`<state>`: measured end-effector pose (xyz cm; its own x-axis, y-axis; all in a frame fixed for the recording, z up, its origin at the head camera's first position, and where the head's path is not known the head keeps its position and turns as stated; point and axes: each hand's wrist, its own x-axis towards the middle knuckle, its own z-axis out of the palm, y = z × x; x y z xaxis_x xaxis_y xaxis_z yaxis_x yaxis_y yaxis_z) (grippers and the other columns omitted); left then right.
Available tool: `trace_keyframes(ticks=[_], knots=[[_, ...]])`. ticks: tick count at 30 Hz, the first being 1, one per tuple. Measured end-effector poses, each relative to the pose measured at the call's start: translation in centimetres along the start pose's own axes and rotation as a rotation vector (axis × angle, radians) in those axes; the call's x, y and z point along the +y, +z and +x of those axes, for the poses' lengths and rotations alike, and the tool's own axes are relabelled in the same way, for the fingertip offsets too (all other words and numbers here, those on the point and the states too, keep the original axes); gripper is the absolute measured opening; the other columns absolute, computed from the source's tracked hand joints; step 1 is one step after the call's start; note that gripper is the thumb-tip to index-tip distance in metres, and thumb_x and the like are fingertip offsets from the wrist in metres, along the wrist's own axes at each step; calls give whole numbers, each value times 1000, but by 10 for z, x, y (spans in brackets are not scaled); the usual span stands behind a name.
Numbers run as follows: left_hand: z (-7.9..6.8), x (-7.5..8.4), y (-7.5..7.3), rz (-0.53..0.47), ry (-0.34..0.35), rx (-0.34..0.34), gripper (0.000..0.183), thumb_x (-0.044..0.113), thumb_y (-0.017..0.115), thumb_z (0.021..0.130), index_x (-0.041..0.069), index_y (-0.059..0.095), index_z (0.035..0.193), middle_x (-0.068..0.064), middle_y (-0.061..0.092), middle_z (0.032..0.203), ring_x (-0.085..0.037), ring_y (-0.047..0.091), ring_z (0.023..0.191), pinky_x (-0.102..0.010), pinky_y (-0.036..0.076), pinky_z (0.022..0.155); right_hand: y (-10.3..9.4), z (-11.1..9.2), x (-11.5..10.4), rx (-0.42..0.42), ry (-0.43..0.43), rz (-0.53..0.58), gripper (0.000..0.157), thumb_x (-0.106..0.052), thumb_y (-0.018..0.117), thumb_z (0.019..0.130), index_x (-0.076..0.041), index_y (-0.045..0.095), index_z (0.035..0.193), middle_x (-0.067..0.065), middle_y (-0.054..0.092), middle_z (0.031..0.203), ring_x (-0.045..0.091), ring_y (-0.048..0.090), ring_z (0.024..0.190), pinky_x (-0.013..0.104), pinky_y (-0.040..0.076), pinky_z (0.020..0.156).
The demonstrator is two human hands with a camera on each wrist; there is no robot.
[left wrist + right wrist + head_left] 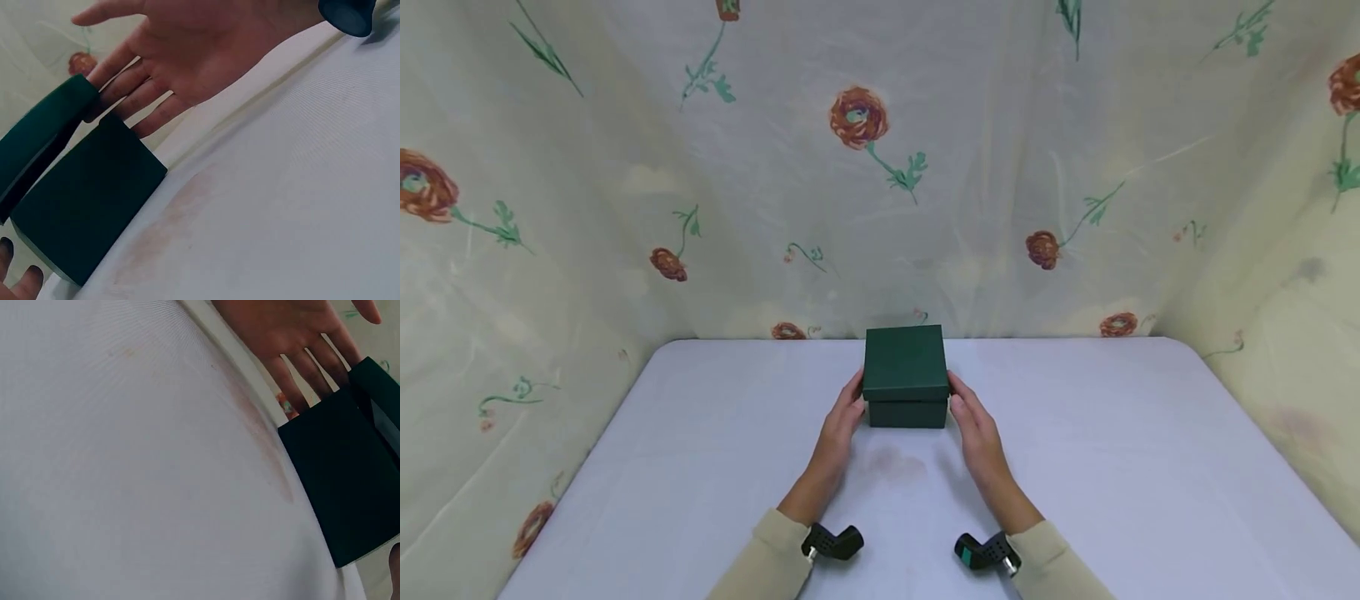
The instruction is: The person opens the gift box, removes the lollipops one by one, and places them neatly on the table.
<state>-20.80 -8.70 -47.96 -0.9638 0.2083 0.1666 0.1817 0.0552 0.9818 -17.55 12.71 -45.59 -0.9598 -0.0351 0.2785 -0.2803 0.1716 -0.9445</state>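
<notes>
A dark green box (pixel 907 415) stands on the white-covered table, between my two hands. Its lid (pixel 905 360) sits over the base, and both wrist views show a dark gap between lid (pixel 47 131) and base (pixel 87 194). My left hand (pixel 838 429) lies along the left side, its straight fingers reaching the box near the lid's edge. On the opposite side, the right hand (pixel 979 429) mirrors it, with extended fingers (pixel 310 374) against the base's side. The thumbs stand apart from the box in the wrist views. The box's inside is hidden.
White cloth covers the table (pixel 1112 467), with a faint reddish stain (pixel 891 465) in front of the box. A flower-printed curtain (pixel 985 167) hangs behind and along both sides. Each wrist wears a black camera (pixel 835 543).
</notes>
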Motion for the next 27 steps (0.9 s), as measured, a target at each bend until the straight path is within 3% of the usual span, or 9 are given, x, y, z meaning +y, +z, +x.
trace_keyframes(ticks=[7,16,27], knots=[[-2,12,-9,28,60,70,50,32,34,104,23,25,153,5,26,157,-17,21,145,-50,18,117,8,10,8,-20,-80,24,47,-28,37,105,-14,34,150,2,34,154,19,28,142,31,26,114],[0,30,-17,71,165,115,50,31,35,104,16,28,152,1,27,157,-19,22,145,-49,24,114,17,18,-1,-21,-81,-6,47,-32,38,104,-20,35,149,-3,35,153,15,31,141,39,30,113],[-1,37,-28,46,178,135,49,25,36,104,16,28,152,-1,27,157,-20,21,145,-54,23,114,26,24,-12,-27,-124,-25,50,-37,38,104,-19,33,150,-2,35,153,17,32,141,43,31,112]])
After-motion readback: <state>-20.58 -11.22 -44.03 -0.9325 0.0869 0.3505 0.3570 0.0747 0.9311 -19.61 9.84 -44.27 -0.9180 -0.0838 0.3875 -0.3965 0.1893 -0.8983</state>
